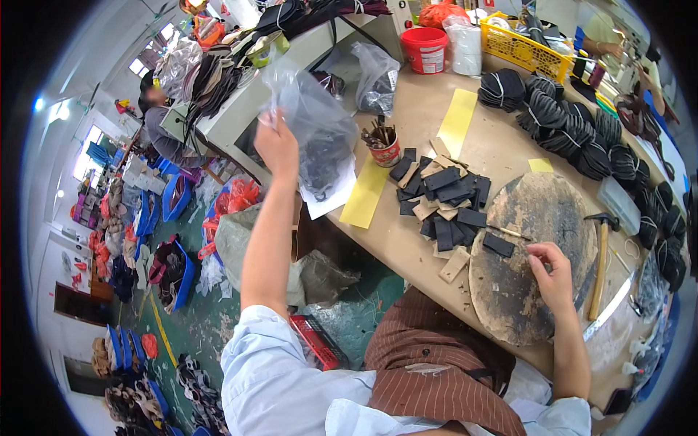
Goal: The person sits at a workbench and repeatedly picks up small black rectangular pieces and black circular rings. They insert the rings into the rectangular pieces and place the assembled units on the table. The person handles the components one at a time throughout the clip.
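Workbench (pixel 429 240) bears round worn board (pixel 534 254), hammer (pixel 600 261).

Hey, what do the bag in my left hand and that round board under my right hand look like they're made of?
The bag looks like thin clear plastic film: see-through, crinkled, glossy, with dark pieces showing inside. The round board seems to be wood or pressed fibre, matte, worn and dark-stained; the exact material is hard to tell.

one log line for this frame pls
left hand: lifts clear plastic bag | right hand: rests on round work board | black pieces: piled on table
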A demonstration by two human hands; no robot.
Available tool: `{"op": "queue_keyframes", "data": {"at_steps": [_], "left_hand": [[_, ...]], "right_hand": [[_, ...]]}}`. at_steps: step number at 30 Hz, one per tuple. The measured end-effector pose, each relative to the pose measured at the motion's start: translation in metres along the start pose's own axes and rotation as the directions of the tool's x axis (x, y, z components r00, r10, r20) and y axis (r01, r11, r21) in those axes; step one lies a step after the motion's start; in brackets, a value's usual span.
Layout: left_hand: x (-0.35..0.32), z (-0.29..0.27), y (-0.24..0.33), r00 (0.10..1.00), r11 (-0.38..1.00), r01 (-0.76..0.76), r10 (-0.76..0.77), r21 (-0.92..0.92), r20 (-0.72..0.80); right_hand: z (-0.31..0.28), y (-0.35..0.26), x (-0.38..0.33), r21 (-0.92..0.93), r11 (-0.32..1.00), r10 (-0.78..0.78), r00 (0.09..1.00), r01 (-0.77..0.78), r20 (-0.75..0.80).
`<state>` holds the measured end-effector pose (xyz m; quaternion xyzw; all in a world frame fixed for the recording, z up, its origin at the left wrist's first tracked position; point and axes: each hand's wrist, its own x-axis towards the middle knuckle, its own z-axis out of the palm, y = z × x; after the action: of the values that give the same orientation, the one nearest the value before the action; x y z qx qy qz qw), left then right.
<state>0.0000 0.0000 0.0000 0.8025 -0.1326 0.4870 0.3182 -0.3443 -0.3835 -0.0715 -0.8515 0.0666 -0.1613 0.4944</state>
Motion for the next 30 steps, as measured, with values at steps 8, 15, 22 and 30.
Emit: {"op": "queue_keyframes", "data": {"at_steps": [8, 15, 22, 30], "left_hand": [[0.088, -0.023, 0.124, 0.957, 0.974, -0.217, 0.226, 0.067, -0.182], [0.090, -0.053, 0.303, 0.990, 0.593, 0.128, -0.034, -0.795, 0.134], [0.019, -0.059, 0.385, 0.761, 0.237, 0.572, 0.202, -0.785, 0.616], [-0.113, -0.024, 0.314, 0.551, 0.607, 0.295, 0.523, -0.738, 0.651]], "right_hand": [[-0.007, -0.022, -0.022, 0.238, 0.969, 0.028, 0.983, -0.072, 0.184], [0.026, -0.047, 0.000, 0.821, 0.321, 0.079, 0.878, -0.472, 0.473], [-0.020, -0.053, 0.026, 0.984, -0.177, 0.102, 0.995, 0.029, -0.011], [-0.191, -0.022, -0.061, 0.829, 0.557, 0.515, 0.759, 0.057, -0.399]]}}
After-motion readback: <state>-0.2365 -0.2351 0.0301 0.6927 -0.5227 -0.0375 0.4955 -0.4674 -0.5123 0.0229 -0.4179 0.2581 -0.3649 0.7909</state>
